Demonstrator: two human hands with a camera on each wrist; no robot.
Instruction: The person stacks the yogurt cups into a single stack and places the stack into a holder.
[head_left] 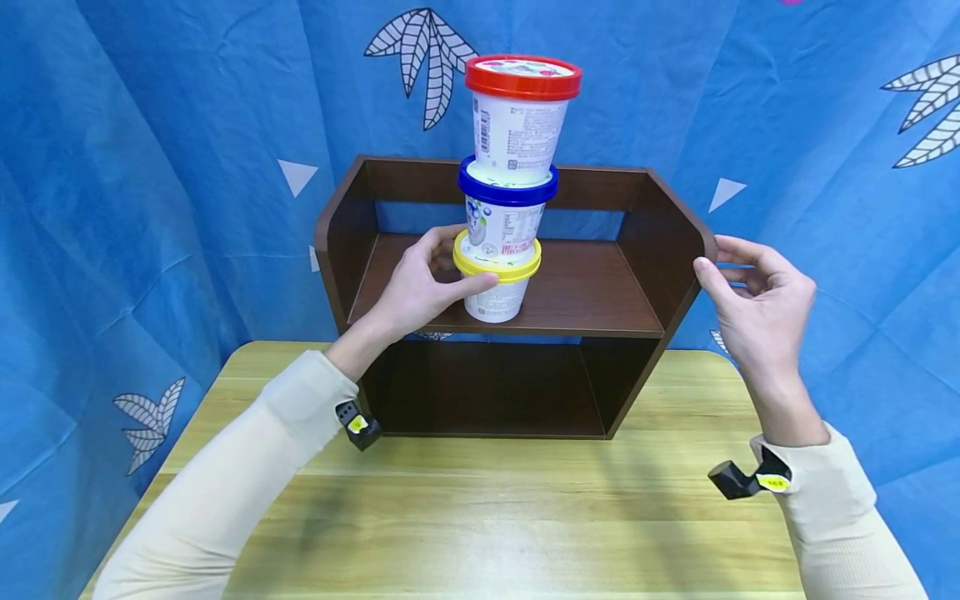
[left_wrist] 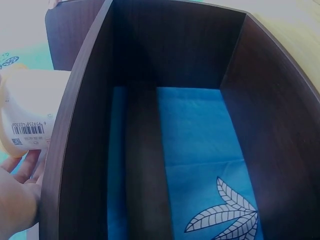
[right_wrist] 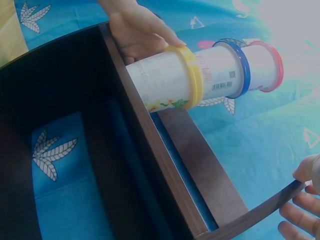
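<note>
Three white tubs with lids form a stack on the upper board of a dark brown wooden shelf (head_left: 581,287). At the bottom is the yellow-lidded tub (head_left: 493,308), in the middle the blue-lidded tub (head_left: 517,227), on top the red-lidded tub (head_left: 519,133). My left hand (head_left: 420,279) grips the yellow-lidded tub near its lid, thumb in front and fingers partly hidden behind. At the shelf's right side panel, my right hand (head_left: 765,304) pinches the front edge between thumb and fingers. In the right wrist view the stack lies beyond the shelf edge, with the yellow lid (right_wrist: 192,77) nearest.
The shelf stands on a light wooden table (head_left: 480,517), its lower compartment (head_left: 480,387) below the stack. A blue curtain (head_left: 187,167) with white leaf prints hangs behind and around. Black wrist cameras (head_left: 362,427) sit on both cuffs.
</note>
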